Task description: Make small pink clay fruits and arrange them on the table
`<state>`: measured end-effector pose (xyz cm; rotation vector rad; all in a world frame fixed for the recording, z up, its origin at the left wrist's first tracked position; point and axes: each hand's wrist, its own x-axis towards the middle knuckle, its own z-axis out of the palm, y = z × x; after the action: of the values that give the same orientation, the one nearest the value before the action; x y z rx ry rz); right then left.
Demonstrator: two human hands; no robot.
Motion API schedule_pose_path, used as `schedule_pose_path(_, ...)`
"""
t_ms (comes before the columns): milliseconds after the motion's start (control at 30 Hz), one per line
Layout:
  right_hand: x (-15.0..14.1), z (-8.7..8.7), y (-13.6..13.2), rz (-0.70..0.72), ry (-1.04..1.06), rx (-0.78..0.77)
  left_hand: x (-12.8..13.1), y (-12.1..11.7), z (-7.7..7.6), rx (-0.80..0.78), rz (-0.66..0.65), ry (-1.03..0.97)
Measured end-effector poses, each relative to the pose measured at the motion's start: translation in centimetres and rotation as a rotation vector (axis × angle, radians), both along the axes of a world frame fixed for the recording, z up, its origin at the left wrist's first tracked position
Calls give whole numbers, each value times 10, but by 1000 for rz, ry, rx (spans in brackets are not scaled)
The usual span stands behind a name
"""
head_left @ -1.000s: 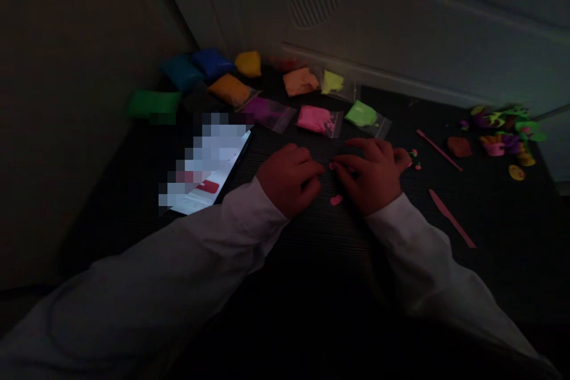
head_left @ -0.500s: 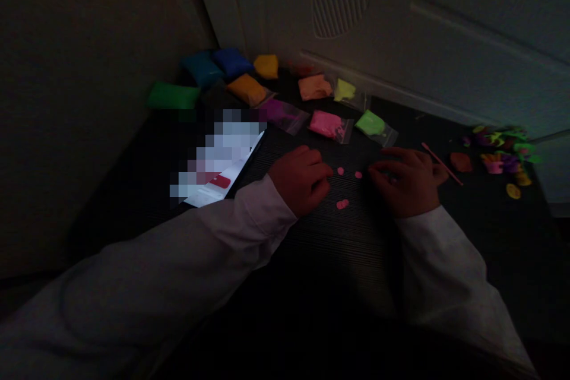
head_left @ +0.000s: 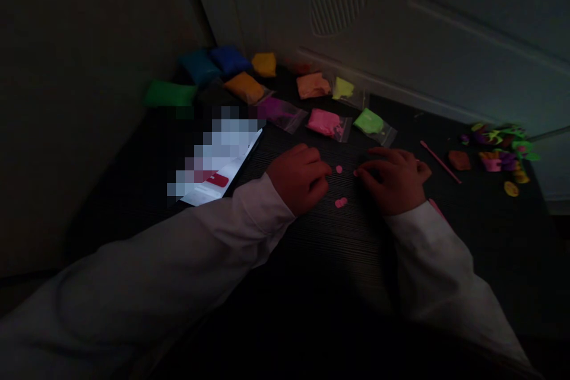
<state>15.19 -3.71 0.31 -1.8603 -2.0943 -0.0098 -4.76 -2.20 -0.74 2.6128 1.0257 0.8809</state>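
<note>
My left hand (head_left: 298, 179) rests on the dark table, fingers curled in and closed; whatever they hold, if anything, is hidden. Just right of its fingertips lies a small flat pink clay disc (head_left: 339, 169). The thumb and forefinger of my right hand (head_left: 394, 180) come together at a second pink clay disc (head_left: 355, 173), partly covered by the fingertips. Nearer to me, a little pink clay piece of overlapping discs (head_left: 341, 202) lies between the hands. Beside my right sleeve, part of a pink stick-like thing (head_left: 439, 211) shows.
A lit phone (head_left: 202, 193) lies left, its screen partly blurred out. Bags of coloured clay, such as pink (head_left: 325, 123) and green (head_left: 369, 122), line the back. To the right are a thin pink tool (head_left: 440, 161), a brown lump (head_left: 459, 160) and several small clay figures (head_left: 499, 160).
My right hand has moved left, bringing its fingertips to the right-hand disc. The pink thing by my right sleeve has come into sight. My left hand stays in place.
</note>
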Motion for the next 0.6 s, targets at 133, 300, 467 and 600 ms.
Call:
schedule_pose_path(133,-2,0,0,8,0,-4,0,0,0,-11,-2,6)
schedule_pose_path(300,-3,2,-1,4,2,-16,0,-1,0,-8,0,2)
schedule_pose_path(467,-1,2,-1,-7,3,1,0,0,0,-1,0,7)
schedule_pose_path(600,0,0,-1,11,-6,2,0,0,0,-2,-3,12)
